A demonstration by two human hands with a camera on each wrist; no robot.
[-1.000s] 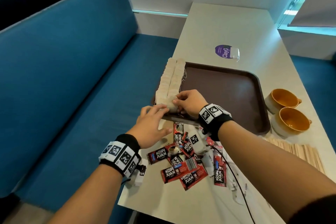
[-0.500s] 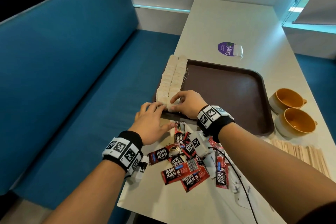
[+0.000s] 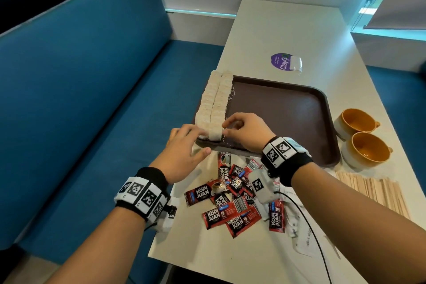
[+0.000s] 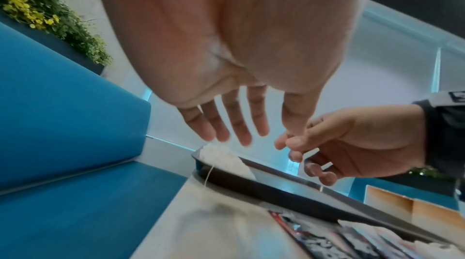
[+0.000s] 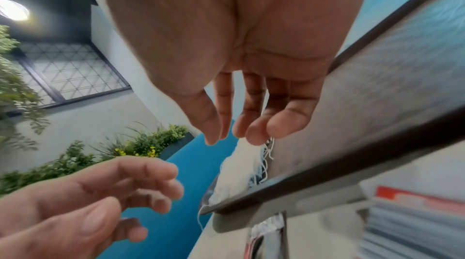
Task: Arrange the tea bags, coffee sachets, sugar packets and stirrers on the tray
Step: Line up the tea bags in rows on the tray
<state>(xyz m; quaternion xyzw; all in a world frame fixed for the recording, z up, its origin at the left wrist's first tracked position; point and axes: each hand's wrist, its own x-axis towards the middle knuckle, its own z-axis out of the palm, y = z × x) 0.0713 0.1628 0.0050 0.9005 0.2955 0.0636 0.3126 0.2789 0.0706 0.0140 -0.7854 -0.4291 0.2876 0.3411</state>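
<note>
1. Two rows of tea bags [image 3: 213, 104] sit along the tray [image 3: 288, 110] left edge, done.
2. Left hand [image 3: 184, 147] flat, fingers straight at the row's near end; right hand [image 3: 246, 131] fingertips loosely curled beside it, grip unclear.
3. Coffee sachets [image 3: 232, 200] and stirrers [image 3: 373, 191] on the table [image 3: 276, 30], pending. Sugar packets hard to make out.

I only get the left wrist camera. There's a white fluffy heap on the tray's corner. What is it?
Observer: Tea bags, lined up in two rows along the left edge of the tray.
Operator: Where are the stirrers?
Observer: The stirrers lie in a flat pile on the table, past the tray's near right corner.
Operator: Any cups?
Observer: Two orange cups stand just right of the tray.
</note>
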